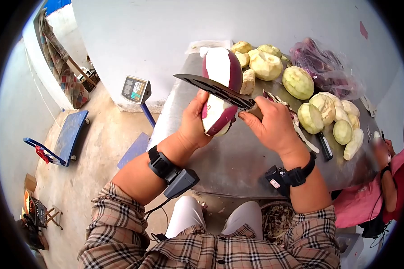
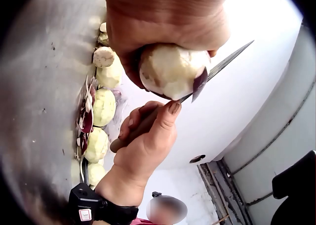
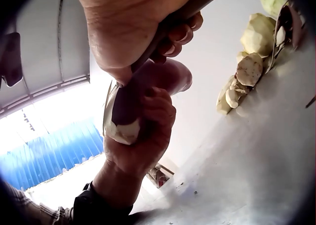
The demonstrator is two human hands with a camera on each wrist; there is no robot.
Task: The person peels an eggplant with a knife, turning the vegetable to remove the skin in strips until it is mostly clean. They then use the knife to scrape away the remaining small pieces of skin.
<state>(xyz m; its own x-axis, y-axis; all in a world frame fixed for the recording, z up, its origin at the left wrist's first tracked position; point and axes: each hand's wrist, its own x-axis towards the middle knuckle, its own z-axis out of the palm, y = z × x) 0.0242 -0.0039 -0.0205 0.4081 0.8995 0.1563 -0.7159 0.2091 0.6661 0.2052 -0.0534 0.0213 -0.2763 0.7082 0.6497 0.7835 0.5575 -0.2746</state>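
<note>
A large purple eggplant (image 1: 221, 67) with broad white peeled strips is held upright above the metal table (image 1: 251, 166). My left hand (image 1: 194, 123) grips its lower part, fingers wrapped round the far side. In my right hand (image 1: 276, 127) is the handle of a kitchen knife (image 1: 211, 86), the thumb toward the blade. That dark blade lies across the eggplant's middle, tip pointing left. From the left wrist view, the peeled end of the eggplant (image 2: 170, 69) shows, with a flap of purple skin (image 2: 199, 84) beside the blade.
Several peeled eggplants (image 1: 298, 83) lie on the table's right half among skin strips. Behind them sits a clear plastic bag (image 1: 327, 67) of purple eggplants. A black-handled tool (image 1: 326, 146) lies nearby. Another person (image 1: 390, 179) is at the right; a scale (image 1: 136, 89) and blue trolley (image 1: 72, 134) stand left.
</note>
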